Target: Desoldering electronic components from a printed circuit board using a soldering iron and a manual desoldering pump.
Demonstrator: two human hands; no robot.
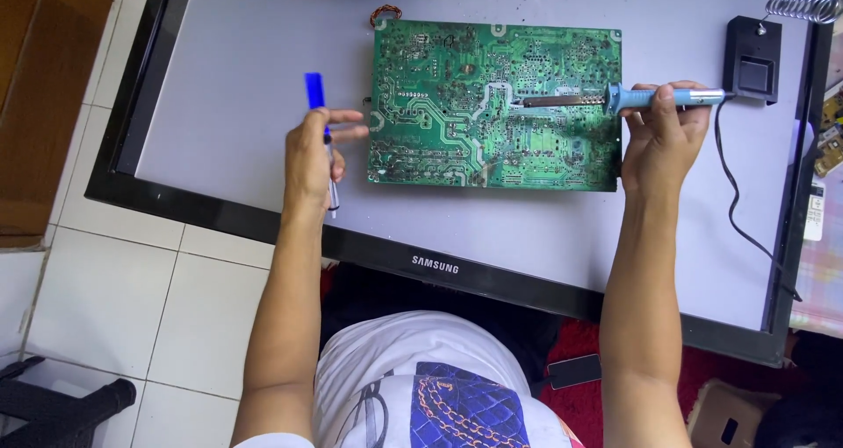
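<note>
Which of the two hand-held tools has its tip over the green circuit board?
The soldering iron in the right hand: its dark metal tip lies over the circuit board. The blue-topped tool in the left hand stays beside the board.

One circuit board [496, 105], one soldering iron [615, 99], one stand [752, 60], perhaps one blue-capped tool [321, 140].

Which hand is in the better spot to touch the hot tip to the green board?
The right hand. It grips the blue soldering iron, whose tip already lies over the green circuit board. The left hand sits beside the board, holding a blue-topped tool.
</note>
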